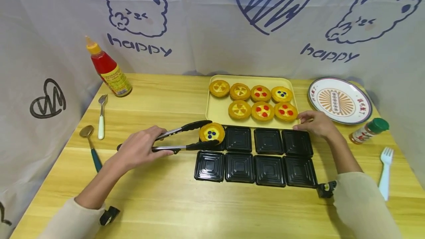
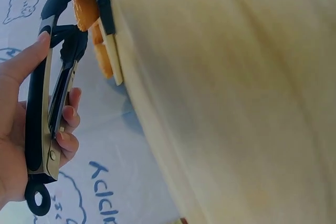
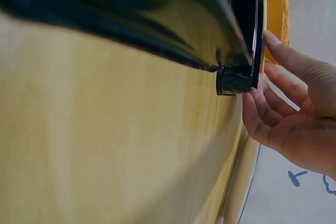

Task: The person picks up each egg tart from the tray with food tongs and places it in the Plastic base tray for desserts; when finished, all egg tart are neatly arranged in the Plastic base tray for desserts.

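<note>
Wood-grained table (image 1: 186, 209), left hand (image 1: 141, 147) gripping metal tongs (image 1: 172, 147), round tart (image 1: 211, 132) between black tips (image 1: 203, 145), right hand (image 1: 316, 123) pinching a rectangular tray (image 1: 217, 110)

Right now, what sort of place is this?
Maybe a pretend kitchen: a table has tarts on a tray and a plate, and bears are drawn on the backdrop.

Light cream sleeves, the left sleeve (image 1: 74, 220) and the right sleeve (image 1: 363, 205) alike, look plain and loose, with gently wavy cuffs partway along the forearms. A small, blocky black device (image 1: 109, 215) shows by the left cuff; its dark twin (image 1: 325, 189) by the right has a paler patch, too small to make out clearly from here.
</note>
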`<state>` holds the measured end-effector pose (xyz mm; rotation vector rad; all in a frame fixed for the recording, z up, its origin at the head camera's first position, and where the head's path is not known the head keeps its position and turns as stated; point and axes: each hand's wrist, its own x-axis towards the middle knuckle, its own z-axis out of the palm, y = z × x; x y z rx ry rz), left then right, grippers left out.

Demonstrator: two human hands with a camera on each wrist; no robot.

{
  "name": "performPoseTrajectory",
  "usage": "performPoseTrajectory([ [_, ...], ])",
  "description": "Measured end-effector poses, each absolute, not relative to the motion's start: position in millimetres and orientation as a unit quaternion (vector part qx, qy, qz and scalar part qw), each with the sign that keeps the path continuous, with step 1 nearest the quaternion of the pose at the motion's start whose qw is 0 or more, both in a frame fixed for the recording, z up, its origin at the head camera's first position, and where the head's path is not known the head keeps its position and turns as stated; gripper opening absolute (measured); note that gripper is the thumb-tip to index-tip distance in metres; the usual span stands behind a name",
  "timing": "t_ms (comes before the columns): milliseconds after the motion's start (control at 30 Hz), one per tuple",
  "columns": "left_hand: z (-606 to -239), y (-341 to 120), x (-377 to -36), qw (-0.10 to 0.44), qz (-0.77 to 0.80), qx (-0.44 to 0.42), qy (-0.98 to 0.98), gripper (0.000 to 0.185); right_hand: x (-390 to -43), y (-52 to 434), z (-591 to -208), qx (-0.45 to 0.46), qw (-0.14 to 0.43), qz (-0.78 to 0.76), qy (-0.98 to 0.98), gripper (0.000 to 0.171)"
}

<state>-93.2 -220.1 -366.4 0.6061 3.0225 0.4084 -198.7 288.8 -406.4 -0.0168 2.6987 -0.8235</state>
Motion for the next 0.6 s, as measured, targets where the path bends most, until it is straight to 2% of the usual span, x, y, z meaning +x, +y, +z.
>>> performPoseTrajectory([
  [167, -369.7, -219.3, -94.1, 0.032, 0.139, 0.191, 0.971, 0.072, -198.8, 288.6, -408.0, -0.004, 0.160, -0.288, 0.944, 0.054],
  [367, -357.4, -223.4, -99.8, 0.066, 0.155, 0.183, 0.969, 0.079, -198.6, 288.1, -407.0, -0.007, 0.157, -0.291, 0.944, 0.053],
  [600, -347.9, -198.8, -124.8, 0.066, 0.162, 0.186, 0.967, 0.083, -198.3, 289.6, -408.7, -0.010, 0.150, -0.294, 0.944, 0.052],
])
